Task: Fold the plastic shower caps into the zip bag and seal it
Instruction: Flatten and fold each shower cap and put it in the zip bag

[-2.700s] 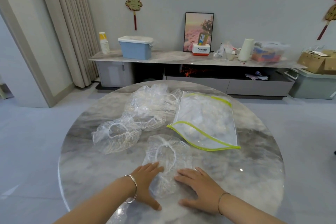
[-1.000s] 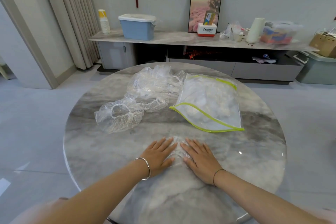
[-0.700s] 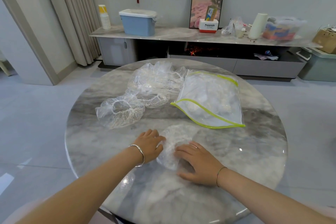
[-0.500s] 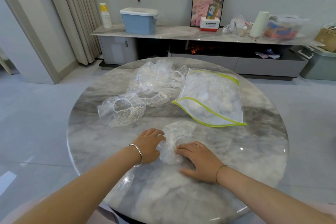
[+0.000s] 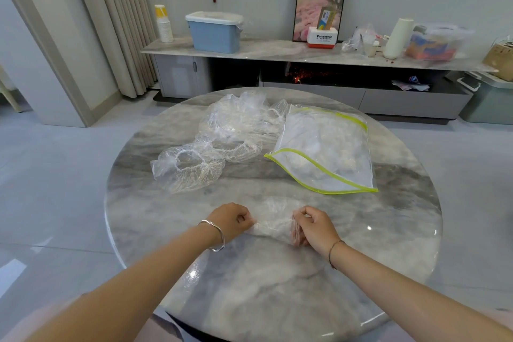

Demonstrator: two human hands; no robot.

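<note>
Pinching opposite ends of a folded shower cap, the left hand and right hand have their fingers curled tight, the cap lying on the marble table near the open zip bag.

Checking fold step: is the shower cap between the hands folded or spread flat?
Folded: the shower cap is gathered into a narrow strip, left hand and right hand pinching its ends.

a round marble table stands before me. beyond it, at twelve o'clock, runs a low console: blue bin at eleven, framed picture at twelve, white roll at one. curtains hang at ten.
</note>
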